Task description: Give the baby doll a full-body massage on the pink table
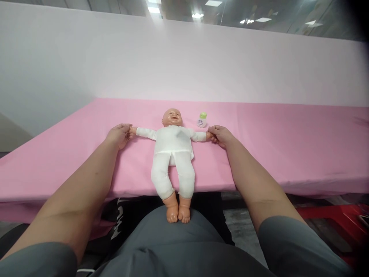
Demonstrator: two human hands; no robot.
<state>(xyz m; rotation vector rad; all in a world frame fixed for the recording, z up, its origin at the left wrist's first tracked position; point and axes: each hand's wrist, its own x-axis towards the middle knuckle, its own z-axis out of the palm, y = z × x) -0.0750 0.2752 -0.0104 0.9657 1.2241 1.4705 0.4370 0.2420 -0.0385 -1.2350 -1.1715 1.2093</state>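
Observation:
A baby doll (173, 140) with a white cloth body lies face up, its legs hanging past the front edge of the pink-covered table. Its arms are stretched out to both sides. My left hand (120, 135) pinches the doll's hand at the left, fingers closed around it. On the other side, my right hand (221, 135) grips the doll's other hand between thumb and fingers. A small bottle (202, 120) with a green cap stands near the doll's head, just beyond my right hand and apart from it.
Pink cloth (276, 150) covers the table, which meets a white wall (184, 61) at the back. Something red (331, 219), perhaps a stool, stands below the table at the right. My body is close against the front edge.

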